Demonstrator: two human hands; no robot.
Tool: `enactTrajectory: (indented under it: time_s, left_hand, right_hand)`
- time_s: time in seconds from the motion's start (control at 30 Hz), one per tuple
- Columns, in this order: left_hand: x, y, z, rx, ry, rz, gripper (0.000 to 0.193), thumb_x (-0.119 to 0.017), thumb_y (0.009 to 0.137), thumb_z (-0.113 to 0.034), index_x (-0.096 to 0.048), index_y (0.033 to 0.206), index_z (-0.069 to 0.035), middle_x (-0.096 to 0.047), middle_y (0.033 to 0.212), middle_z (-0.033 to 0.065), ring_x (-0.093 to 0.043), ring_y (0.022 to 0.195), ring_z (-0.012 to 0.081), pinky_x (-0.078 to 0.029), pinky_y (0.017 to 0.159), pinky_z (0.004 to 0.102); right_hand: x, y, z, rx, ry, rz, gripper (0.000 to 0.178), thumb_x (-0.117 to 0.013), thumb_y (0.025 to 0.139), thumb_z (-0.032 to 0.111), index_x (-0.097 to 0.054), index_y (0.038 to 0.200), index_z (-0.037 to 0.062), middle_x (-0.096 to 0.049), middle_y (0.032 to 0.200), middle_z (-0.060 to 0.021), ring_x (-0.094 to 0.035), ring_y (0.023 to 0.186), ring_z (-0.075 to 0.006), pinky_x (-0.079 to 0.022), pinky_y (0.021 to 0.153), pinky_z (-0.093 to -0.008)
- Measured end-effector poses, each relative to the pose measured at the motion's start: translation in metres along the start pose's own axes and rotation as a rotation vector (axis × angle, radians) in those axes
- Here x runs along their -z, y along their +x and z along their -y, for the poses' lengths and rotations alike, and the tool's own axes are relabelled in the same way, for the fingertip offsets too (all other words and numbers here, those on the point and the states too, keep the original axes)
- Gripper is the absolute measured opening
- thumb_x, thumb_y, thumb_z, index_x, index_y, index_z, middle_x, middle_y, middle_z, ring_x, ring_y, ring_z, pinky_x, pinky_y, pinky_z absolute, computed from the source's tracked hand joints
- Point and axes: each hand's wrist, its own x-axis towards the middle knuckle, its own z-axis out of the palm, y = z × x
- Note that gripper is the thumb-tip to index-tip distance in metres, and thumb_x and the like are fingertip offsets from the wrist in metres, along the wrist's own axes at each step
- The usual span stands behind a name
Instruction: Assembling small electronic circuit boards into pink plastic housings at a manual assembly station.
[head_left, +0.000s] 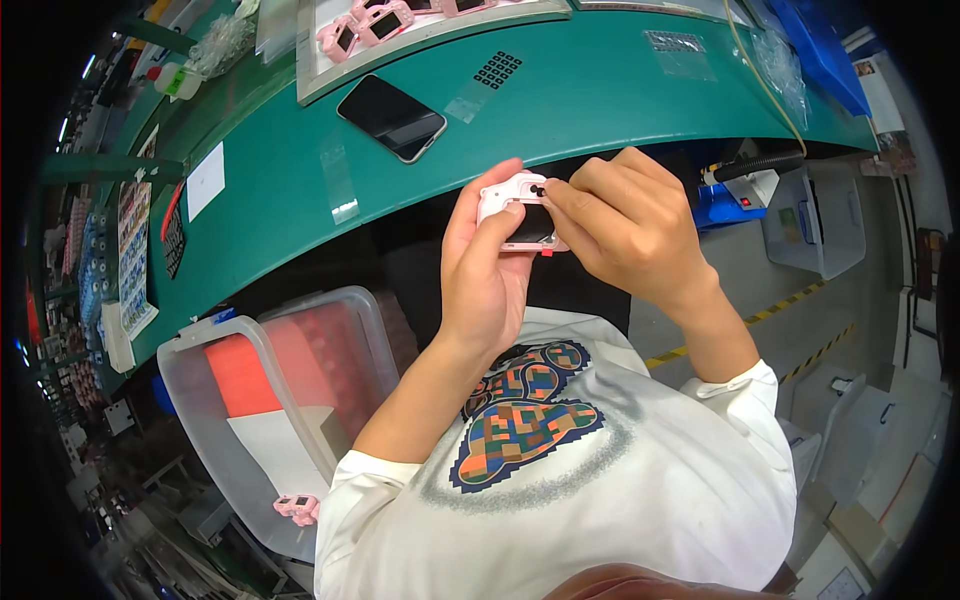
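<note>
My left hand [485,265] is wrapped around a small pink-and-white toy camera [497,200], its thumb lying across the front. A black screen [527,228] faces up, and a bit of red shows at the lower edge. My right hand [630,220] is closed in a pinch at the camera's upper right corner, beside a small black spot. Whatever sits between those fingertips is too small to make out. Both hands are held above my lap, just off the near edge of the green table [270,190].
On the table are a smartphone [392,117], a sheet of small black squares [498,70], clear film [345,185] and a tray [440,35] of pink toy cameras. Left of me stands a plastic bin [240,450] with a red sheet and pink cameras; another bin [815,225] stands right.
</note>
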Motion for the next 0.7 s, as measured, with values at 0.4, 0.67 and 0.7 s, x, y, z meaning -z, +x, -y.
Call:
enactTrajectory:
  time_s: [0.4, 0.67, 0.7]
  left_hand:
    - [-0.004, -0.006, 0.004, -0.301, 0.741, -0.035, 0.039, -0.048, 0.101, -0.003, -0.048, 0.139, -0.002, -0.057, 0.133, 0.0149, -0.059, 0.113, 0.0183, -0.048, 0.097, 0.0274]
    - [-0.003, 0.006, 0.004, -0.439, 0.844, 0.043, 0.035, -0.05, 0.1, -0.004, -0.049, 0.135, -0.002, -0.06, 0.128, 0.014, -0.06, 0.11, 0.0189, -0.048, 0.096, 0.029]
    - [-0.001, 0.008, 0.003, -0.473, 0.86, 0.057, 0.034, -0.052, 0.1, -0.004, -0.05, 0.133, -0.002, -0.06, 0.127, 0.0143, -0.06, 0.109, 0.0197, -0.049, 0.095, 0.0297]
  right_hand:
    - [0.016, 0.012, 0.003, 0.02, -0.096, 0.109, 0.007, -0.073, 0.074, 0.001, -0.07, 0.081, 0.0018, -0.056, 0.075, -0.0021, -0.038, 0.056, -0.0149, -0.039, 0.057, -0.0257]
    - [0.02, 0.022, 0.0, 0.048, -0.1, 0.193, 0.004, -0.07, 0.076, 0.002, -0.067, 0.079, 0.0024, -0.052, 0.074, -0.0018, -0.037, 0.055, -0.0148, -0.038, 0.058, -0.026]
    - [0.02, 0.022, 0.0, 0.05, -0.092, 0.202, 0.004, -0.07, 0.076, 0.002, -0.067, 0.078, 0.0025, -0.052, 0.074, -0.0017, -0.037, 0.055, -0.0148, -0.038, 0.059, -0.0261]
